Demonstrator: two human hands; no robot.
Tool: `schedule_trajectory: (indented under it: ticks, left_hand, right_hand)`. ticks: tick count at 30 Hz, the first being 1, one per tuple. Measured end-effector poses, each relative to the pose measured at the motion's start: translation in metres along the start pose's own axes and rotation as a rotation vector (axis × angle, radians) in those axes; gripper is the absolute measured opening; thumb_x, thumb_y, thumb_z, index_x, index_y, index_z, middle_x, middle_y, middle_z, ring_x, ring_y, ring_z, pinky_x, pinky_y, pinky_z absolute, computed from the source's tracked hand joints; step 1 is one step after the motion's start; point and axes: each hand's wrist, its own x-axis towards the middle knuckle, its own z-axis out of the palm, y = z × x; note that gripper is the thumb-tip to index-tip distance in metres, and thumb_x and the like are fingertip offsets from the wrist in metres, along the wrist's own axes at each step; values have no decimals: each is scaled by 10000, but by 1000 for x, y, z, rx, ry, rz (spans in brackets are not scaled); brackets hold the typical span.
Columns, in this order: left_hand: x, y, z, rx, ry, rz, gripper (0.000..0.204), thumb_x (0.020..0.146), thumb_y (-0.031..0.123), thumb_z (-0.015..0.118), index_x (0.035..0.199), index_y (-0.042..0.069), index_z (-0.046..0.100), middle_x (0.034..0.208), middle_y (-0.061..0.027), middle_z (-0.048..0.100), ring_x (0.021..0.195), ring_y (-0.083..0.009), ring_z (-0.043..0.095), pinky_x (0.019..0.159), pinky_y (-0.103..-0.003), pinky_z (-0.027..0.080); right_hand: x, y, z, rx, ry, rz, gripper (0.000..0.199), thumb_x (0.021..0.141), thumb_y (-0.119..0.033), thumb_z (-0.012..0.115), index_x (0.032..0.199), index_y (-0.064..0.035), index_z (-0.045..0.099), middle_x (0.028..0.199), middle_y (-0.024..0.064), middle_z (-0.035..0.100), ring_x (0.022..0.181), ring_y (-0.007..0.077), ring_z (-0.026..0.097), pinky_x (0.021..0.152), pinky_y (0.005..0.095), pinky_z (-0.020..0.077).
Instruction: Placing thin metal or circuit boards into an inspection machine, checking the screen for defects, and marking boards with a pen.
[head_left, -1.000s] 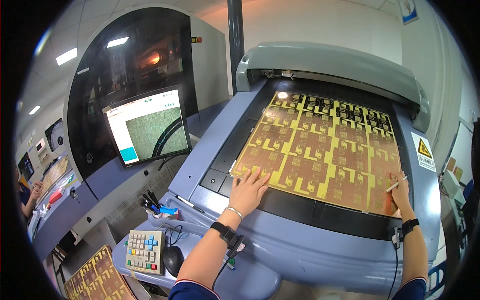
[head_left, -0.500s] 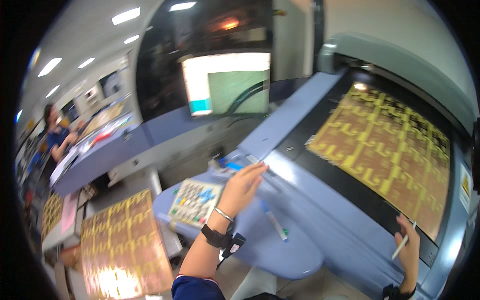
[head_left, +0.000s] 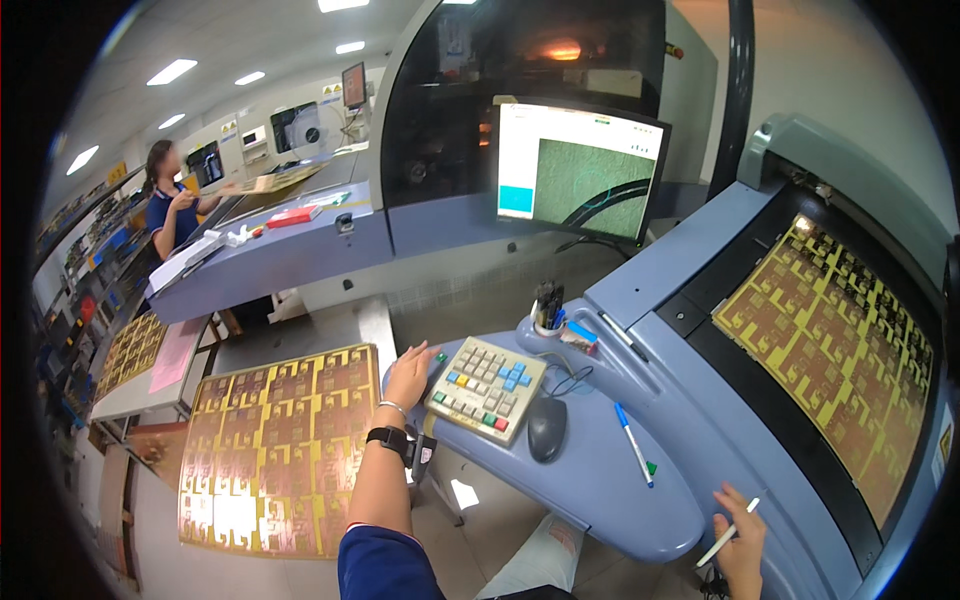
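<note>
A white pen [head_left: 713, 549] sits at the lower right, pinched between the thumb and fingers of the right hand [head_left: 742, 548], beside the rounded end of a blue-grey shelf [head_left: 590, 490]. The left hand [head_left: 406, 378] has its fingers stretched out, lying close together, and holds nothing visible; it is between a beige keypad [head_left: 485, 390] and a large copper-and-yellow patterned panel [head_left: 285, 440] at lower left, and whether it touches either cannot be told. Right of the keypad lie a dark mouse [head_left: 547, 430] and a blue-capped marker [head_left: 633, 445]. A similar panel [head_left: 830, 350] lies on the machine's black bed [head_left: 700, 300] at right. Beyond the shelf stands a lit monitor [head_left: 590, 180]; at upper left, a person in dark blue [head_left: 172, 215] works at a bench.
</note>
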Motion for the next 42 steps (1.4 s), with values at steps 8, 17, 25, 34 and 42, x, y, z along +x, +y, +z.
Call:
schedule_trajectory:
  ticks: [8,17,25,34,42]
  left_hand:
    - [1,1,11,243,-64,-44,414,965,382,313,1064,238,688,1359,-2,484,1315,-254,351,1092,-535,161]
    - [0,-5,14,222,83,21,381,958,359,345,1047,238,695,1275,-9,561,1257,-247,428,1076,-492,224]
    - [1,-1,15,305,21,16,352,954,348,368,1085,243,678,1295,11,544,1274,-224,406,1077,-492,219]
    - [0,-6,14,149,122,19,324,949,309,400,1153,205,629,1226,-26,593,1208,-248,488,1051,-506,266]
    - [0,-9,11,110,128,40,299,935,283,441,1135,185,641,1170,-45,623,1168,-266,524,1041,-499,284]
  right_hand:
    - [1,-12,10,17,3,55,271,771,-17,614,1040,-35,642,1136,207,612,1054,351,597,899,375,459]
    - [0,-5,26,57,71,38,258,775,-2,605,1030,-29,640,1120,206,619,1045,341,603,898,377,461]
    - [7,7,10,-30,79,32,242,781,-13,593,1016,-36,650,1104,191,627,1047,348,595,894,383,460]
    - [112,95,-74,-479,230,43,415,757,-58,668,1156,-61,554,1241,235,525,1145,395,495,978,444,387]
    - [134,142,-94,-691,45,91,539,723,-153,722,1208,-72,501,1248,224,513,1115,385,516,955,449,410]
